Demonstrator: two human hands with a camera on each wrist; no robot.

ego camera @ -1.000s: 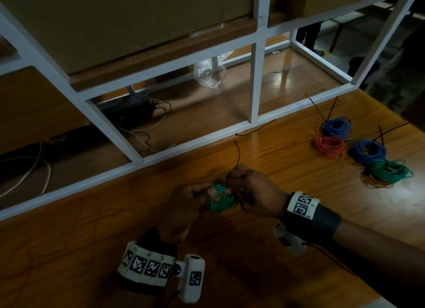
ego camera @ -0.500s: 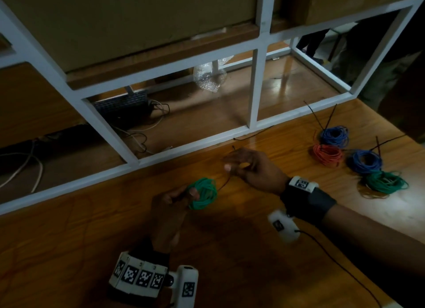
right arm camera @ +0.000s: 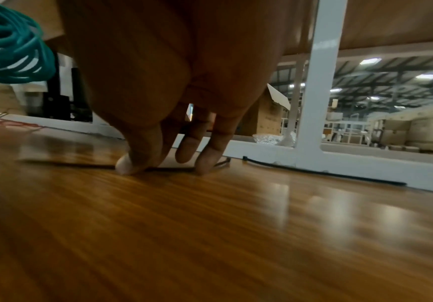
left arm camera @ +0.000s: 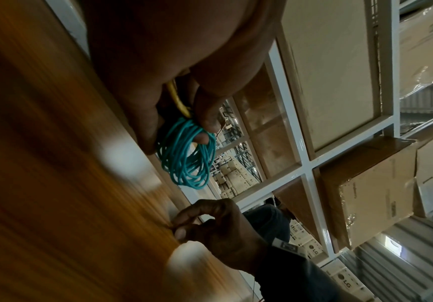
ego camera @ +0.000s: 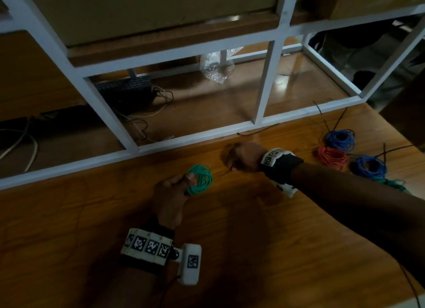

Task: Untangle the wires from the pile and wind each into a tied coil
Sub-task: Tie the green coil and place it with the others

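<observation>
Green wire coil (ego camera: 199, 180), centre of the head view, held above the desk (ego camera: 253, 238) by the left hand (ego camera: 171, 196), whose fingers (left arm camera: 206, 114) pinch its strands. To its right, the right hand (ego camera: 247, 157) reaches down to the desk surface, its fingers (right arm camera: 143, 155) closing on a thin black tie (right arm camera: 174, 169) lying flat. Finished coils lie at right: blue (ego camera: 340, 139), red (ego camera: 332, 155), blue (ego camera: 369, 167).

- A glossy wooden desk (ego camera: 230, 250) with orange-brown grain fills the foreground, dimly lit.
- A white metal frame (ego camera: 264, 93) of square bars stands along its far edge.
- Cardboard boxes (left arm camera: 373, 208) sit on the shelving above.
- Behind the frame opens a warehouse hall with ceiling lights (right arm camera: 370, 61).
</observation>
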